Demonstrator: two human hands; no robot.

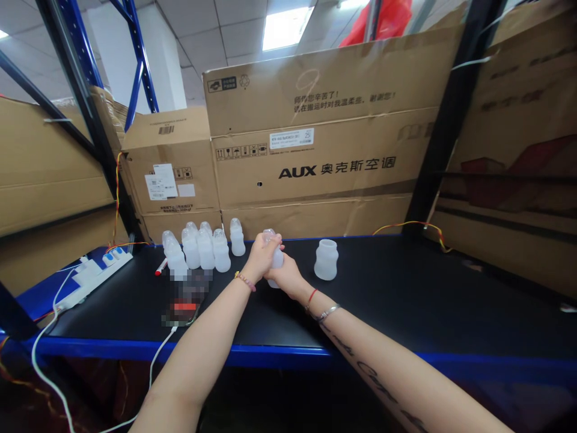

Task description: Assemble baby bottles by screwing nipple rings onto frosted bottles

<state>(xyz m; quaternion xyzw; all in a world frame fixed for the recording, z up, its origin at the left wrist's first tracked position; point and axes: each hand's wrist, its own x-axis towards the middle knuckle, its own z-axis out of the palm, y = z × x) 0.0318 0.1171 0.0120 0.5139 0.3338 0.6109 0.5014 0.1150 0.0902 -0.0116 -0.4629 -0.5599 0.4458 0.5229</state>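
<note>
Both hands are wrapped round one frosted baby bottle (277,260) above the black shelf top. My left hand (263,255) grips its upper part, around the clear cap. Lower down, my right hand (288,276) is closed on the bottle's body, and the fingers hide much of it. To the right of my hands an open, capless bottle body (326,260) stands upright. Several capped baby bottles (206,246) stand in a group on the left, with one capped bottle (237,237) slightly apart and nearer my left hand.
A phone (187,300), partly blurred, lies front left with a white cable (162,349). Beside it are a red-and-white marker (161,266) and a power strip (97,278). Cardboard (333,198) walls the back. A blue edge (270,355) runs along the front; dark posts (444,126) frame the sides.
</note>
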